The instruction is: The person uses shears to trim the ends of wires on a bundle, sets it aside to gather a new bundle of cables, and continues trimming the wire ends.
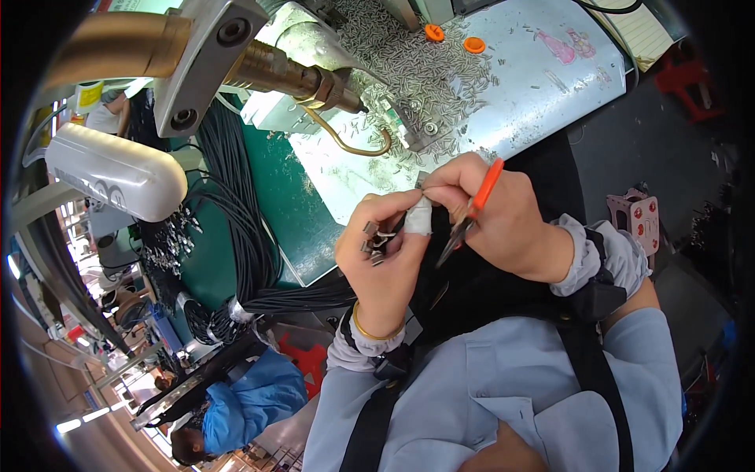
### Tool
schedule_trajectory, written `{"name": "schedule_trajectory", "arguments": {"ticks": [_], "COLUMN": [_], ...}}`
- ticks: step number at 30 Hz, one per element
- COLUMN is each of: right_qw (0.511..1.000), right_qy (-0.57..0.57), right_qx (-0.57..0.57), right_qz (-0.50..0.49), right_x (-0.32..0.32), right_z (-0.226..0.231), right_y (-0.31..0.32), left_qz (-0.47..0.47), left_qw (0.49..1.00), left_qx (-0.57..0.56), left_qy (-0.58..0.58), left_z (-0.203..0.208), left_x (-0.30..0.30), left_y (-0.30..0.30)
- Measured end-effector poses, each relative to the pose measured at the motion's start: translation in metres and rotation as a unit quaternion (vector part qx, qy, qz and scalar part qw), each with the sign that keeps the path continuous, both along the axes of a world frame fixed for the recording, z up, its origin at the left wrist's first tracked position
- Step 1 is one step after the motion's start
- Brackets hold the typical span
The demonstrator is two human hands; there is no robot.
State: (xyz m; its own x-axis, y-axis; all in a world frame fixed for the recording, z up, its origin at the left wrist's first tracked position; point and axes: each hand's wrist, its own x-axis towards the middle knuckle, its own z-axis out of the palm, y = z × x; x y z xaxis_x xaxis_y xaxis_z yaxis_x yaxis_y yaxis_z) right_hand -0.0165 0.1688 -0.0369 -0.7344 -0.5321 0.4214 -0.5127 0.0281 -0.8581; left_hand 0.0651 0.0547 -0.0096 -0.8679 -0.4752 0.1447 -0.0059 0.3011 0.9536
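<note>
My left hand (383, 259) is closed around the ends of thin black cables fitted with small metal connectors (372, 240); its forefinger wears white tape. My right hand (487, 216) meets it from the right, pinching a tiny metal piece (421, 179) at the fingertips while orange-handled snips (474, 208) rest in its palm, blades pointing down-left. Both hands hover just off the near edge of the pale worktable (543, 94).
Many small metal pins (421, 71) lie scattered on the table, with two orange discs (454, 39) farther back. A machine with a brass nozzle (295, 79) stands at upper left. A thick bundle of black cables (236, 212) hangs left. A person in blue (244, 401) sits below.
</note>
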Motion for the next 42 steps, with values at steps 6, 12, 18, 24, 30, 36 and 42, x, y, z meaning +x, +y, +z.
{"name": "schedule_trajectory", "arguments": {"ticks": [6,12,18,24,30,36,42], "right_qw": [0.982,0.916,0.967,0.960,0.926,0.932,0.944], "right_qy": [-0.177,-0.380,-0.086,-0.132,-0.334,-0.356,-0.318], "right_qx": [-0.054,-0.054,0.211,0.206,0.076,0.004,0.049], "right_qz": [0.039,0.113,0.117,0.139,0.161,0.062,0.068], "right_x": [-0.002,-0.008,-0.011,-0.004,-0.011,-0.044,-0.059], "right_z": [0.011,0.010,0.020,0.008,0.008,0.018,0.017], "right_y": [0.000,0.003,0.020,0.018,0.012,-0.012,-0.026], "left_qz": [-0.003,0.045,0.054,0.062,-0.056,-0.008,-0.037], "left_qw": [1.000,0.975,0.977,0.979,0.908,0.912,0.907], "left_qx": [-0.014,0.216,0.207,0.189,0.411,0.406,0.409], "left_qy": [0.024,-0.032,-0.008,-0.041,-0.053,-0.063,-0.097], "left_z": [0.006,0.003,0.007,0.009,0.000,0.000,-0.001], "left_x": [-0.003,-0.001,0.001,-0.005,-0.026,-0.051,-0.055], "left_y": [0.006,-0.002,-0.002,-0.004,-0.036,-0.042,-0.061]}}
